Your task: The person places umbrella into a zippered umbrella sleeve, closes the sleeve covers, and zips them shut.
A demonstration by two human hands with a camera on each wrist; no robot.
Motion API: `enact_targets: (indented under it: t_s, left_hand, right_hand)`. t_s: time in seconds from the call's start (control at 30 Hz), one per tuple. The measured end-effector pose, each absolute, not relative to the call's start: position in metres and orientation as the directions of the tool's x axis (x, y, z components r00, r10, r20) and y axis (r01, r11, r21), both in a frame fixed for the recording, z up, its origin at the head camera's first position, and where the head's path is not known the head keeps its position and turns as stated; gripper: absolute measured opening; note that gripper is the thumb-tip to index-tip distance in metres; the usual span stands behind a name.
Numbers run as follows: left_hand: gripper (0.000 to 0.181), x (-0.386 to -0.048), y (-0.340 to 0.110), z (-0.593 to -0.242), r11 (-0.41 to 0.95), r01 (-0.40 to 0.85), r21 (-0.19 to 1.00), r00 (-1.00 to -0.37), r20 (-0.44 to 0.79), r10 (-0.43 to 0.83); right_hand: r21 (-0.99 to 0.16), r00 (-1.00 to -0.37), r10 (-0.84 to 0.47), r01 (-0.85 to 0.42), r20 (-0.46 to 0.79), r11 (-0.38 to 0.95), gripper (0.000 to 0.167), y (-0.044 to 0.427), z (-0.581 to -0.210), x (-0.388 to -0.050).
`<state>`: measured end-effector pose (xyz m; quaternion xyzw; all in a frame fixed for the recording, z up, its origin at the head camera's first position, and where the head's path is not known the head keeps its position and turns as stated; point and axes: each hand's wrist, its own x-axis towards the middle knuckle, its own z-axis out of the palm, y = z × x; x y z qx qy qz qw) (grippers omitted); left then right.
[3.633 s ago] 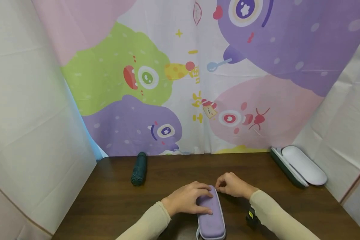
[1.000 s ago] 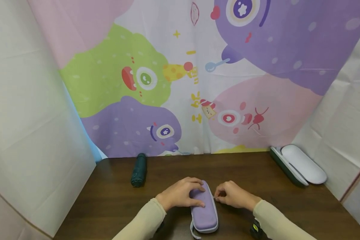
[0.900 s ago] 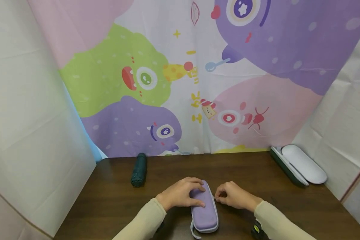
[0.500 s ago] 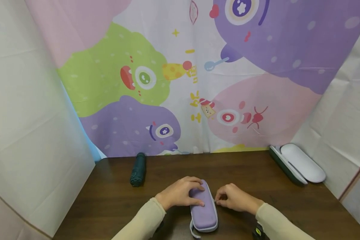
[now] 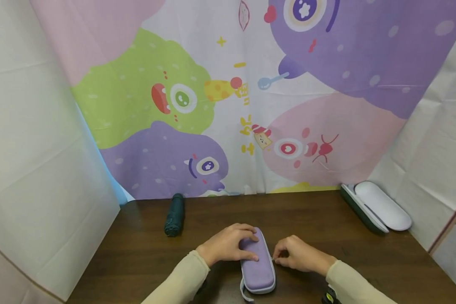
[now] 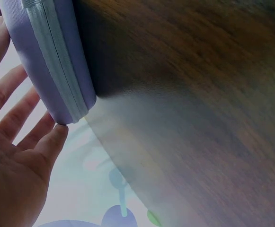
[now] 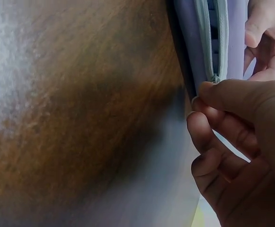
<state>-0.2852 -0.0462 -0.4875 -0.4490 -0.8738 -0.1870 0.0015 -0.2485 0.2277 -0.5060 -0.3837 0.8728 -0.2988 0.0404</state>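
On the brown counter [image 5: 137,257], near six o'clock, lies a purple case [image 5: 259,272]. Fingers of the left hand [image 5: 228,244] grip it; at its three o'clock, those of the right hand [image 5: 301,254] pinch the zipper pull [image 7: 216,79], best drawn slowly, level.

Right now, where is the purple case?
In the head view, the purple case lies low, just right of centre on the table, between the left hand holding it and the right hand.
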Motion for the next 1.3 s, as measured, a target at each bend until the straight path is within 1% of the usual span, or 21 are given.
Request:
enact_targets:
  t_s: [0.17, 0.37, 0.47, 0.73, 1.0, 1.3]
  left_hand:
    - [0.048, -0.285, -0.046, -0.488, 0.525, 0.787, 0.324, -0.596, 0.179, 0.783]
    - [0.048, -0.285, -0.047, -0.489, 0.517, 0.796, 0.316, -0.586, 0.189, 0.788]
    - [0.048, -0.285, -0.047, -0.489, 0.516, 0.796, 0.315, -0.585, 0.186, 0.789]
    - [0.049, -0.285, -0.046, -0.488, 0.532, 0.774, 0.342, -0.606, 0.159, 0.780]
    - [0.049, -0.285, -0.045, -0.488, 0.541, 0.767, 0.345, -0.613, 0.145, 0.777]
    - [0.050, -0.283, -0.045, -0.488, 0.547, 0.768, 0.335, -0.616, 0.148, 0.774]
  right_hand:
    - [-0.556, -0.695, -0.702, -0.648, 0.155, 0.520, 0.011, 0.227, -0.505, -0.245]
    - [-0.587, -0.693, -0.709, -0.630, 0.128, 0.509, 0.011, 0.228, -0.504, -0.239]
    - [-0.577, -0.682, -0.717, -0.646, 0.143, 0.500, 0.011, 0.228, -0.504, -0.235]
    - [-0.564, -0.653, -0.733, -0.683, 0.189, 0.463, 0.013, 0.229, -0.505, -0.229]
    - [-0.562, -0.656, -0.726, -0.687, 0.206, 0.461, 0.015, 0.229, -0.506, -0.226]
    - [-0.605, -0.662, -0.721, -0.666, 0.207, 0.438, 0.017, 0.229, -0.506, -0.220]
